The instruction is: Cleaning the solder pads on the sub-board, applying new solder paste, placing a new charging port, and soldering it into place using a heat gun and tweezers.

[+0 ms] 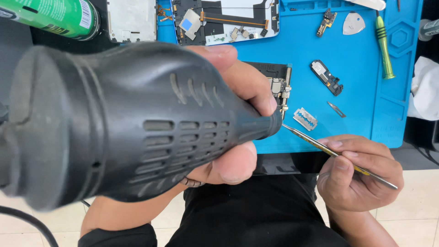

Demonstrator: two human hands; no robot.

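From where I watch, my left hand (228, 114) is wrapped around the black hot-air gun (119, 123), thumb under the barrel and fingers over the top, its nozzle aimed toward three o'clock at a small circuit board (280, 87) lying on the blue work mat (356, 68). My right hand (356, 169) pinches slim metal tweezers (329, 151), whose tip reaches up toward ten o'clock and ends just below the nozzle, close to the board's lower edge; I cannot tell whether it touches the board.

Judging by what lies about, the strip-down is well advanced. An opened phone body (228, 20) sits at twelve o'clock with its insides bare, a separate metal frame (131, 18) beside it at eleven. Loose parts are already out: a small black module (327, 77) at two o'clock, a smaller piece (327, 20) above it, a grey triangular pick (353, 23), a razor blade (305, 119) just right of the board, and a thin metal sliver (336, 109). The board under the heat looks like the piece in work; nothing seems lifted off it yet.

As for containers, the mat's moulded trays along its right edge hold a green-handled screwdriver (383, 50). A green spray can (50, 16) lies at ten o'clock, and a white cloth (425, 87) at three, off the mat on the counter.
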